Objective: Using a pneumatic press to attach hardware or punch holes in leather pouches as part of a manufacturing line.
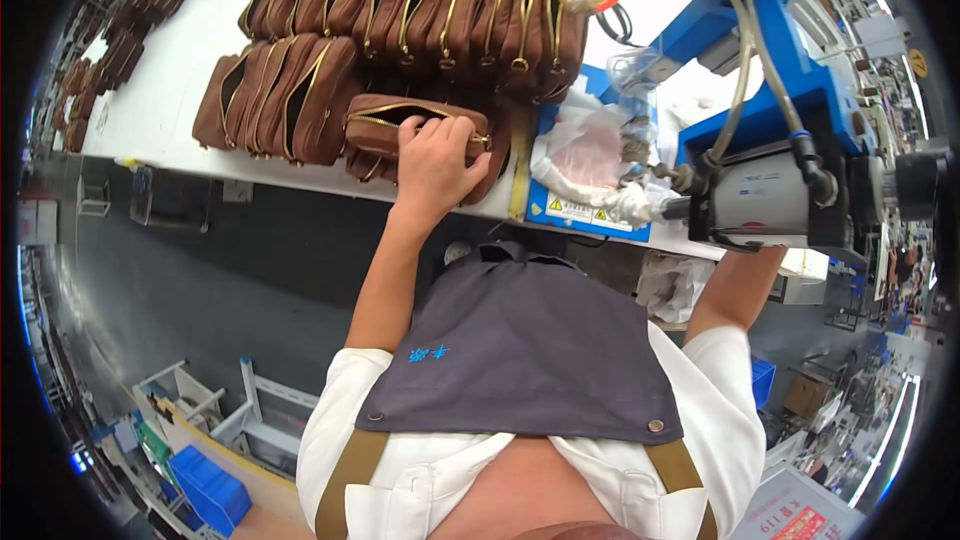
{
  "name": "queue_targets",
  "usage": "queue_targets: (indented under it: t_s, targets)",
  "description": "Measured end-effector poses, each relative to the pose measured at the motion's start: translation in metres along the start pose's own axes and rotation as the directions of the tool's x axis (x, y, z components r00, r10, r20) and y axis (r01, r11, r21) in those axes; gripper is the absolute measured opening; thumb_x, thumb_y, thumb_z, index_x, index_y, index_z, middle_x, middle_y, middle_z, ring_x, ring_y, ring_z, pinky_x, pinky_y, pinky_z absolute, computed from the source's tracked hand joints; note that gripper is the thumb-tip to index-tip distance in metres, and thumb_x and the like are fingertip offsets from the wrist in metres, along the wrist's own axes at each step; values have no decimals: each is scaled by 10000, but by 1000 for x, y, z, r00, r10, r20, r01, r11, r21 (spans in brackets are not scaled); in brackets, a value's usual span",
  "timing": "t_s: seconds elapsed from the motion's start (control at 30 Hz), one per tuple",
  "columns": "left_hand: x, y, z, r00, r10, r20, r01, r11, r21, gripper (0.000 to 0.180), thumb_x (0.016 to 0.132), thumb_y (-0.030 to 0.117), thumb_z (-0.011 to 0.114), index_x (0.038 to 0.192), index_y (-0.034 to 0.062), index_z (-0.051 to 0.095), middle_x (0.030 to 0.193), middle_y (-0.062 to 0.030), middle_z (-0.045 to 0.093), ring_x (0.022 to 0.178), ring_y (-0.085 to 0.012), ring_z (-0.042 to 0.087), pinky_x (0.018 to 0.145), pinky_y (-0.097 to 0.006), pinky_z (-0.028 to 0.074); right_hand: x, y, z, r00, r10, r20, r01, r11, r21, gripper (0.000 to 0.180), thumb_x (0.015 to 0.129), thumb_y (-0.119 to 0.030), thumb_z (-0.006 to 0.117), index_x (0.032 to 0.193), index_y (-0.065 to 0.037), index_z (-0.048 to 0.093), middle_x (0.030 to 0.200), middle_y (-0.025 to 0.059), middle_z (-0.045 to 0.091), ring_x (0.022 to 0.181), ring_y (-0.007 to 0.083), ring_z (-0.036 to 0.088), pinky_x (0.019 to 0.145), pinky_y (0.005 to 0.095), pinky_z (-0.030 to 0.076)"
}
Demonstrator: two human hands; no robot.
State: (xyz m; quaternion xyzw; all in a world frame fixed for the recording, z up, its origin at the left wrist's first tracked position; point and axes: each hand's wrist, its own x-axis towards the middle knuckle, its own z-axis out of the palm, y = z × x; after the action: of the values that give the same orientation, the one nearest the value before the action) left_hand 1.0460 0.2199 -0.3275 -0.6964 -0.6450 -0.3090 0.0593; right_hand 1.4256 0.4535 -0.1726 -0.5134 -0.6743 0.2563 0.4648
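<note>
My left hand (436,162) is closed over the edge of a small brown zippered bag (374,136) near the front edge of the table. The fingers curl into its unzipped opening, and gold zipper teeth run along the rim. More brown leather lies beneath and beside this bag, partly hidden by the hand. My right forearm (736,290) reaches up behind a blue-framed pneumatic machine (765,195). The machine's grey and black body hides my right hand, so its fingers cannot be seen.
Similar brown bags (420,20), zippers open, stand in a long row behind, with a shorter row (280,100) at left. On the machine's blue base lies a clear plastic bag (585,145). Hoses (745,70) hang over the machine. A white table (150,110) carries everything.
</note>
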Motion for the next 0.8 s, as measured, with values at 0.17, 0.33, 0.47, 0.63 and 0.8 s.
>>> queue_targets:
  t_s: [0.17,0.33,0.47,0.63,0.8]
  targets:
    - [-13,5,6,994,-46,95,48,999,-15,186,758,133,664,908,132,555,674,-5,596,653,-213,586,738,-369,360,-210,35,70,796,366,482,-260,926,-275,291,872,-188,683,1089,3,657,984,84,682,859,145,659,774,271,532]
    - [-24,10,9,990,-16,142,23,998,-50,209,800,76,606,991,157,573,737,-12,634,710,-211,613,715,-376,362,-276,70,135,175,388,905,-697,698,-165,190,864,-94,670,993,45,681,827,65,681,721,119,626,677,254,512]
    - [-29,13,1,979,-71,191,91,991,-99,216,807,84,611,1007,156,573,773,-22,645,736,-227,618,721,-387,360,-271,33,195,563,240,791,-559,816,150,199,866,-139,652,985,13,701,809,35,664,721,94,587,679,239,472]
    - [-30,13,-3,974,-100,205,121,988,-91,240,796,89,632,1019,156,576,797,-27,654,753,-239,620,726,-399,360,-243,5,237,815,70,575,-223,954,199,167,844,-151,672,956,-42,731,838,31,662,741,98,601,667,268,478]
    - [-30,16,-8,969,-138,204,163,980,-110,251,783,97,651,1018,148,581,816,-46,663,775,-256,624,741,-404,369,-256,0,260,842,178,509,-403,836,373,163,803,-88,698,943,-9,672,784,34,659,698,85,603,632,243,489]
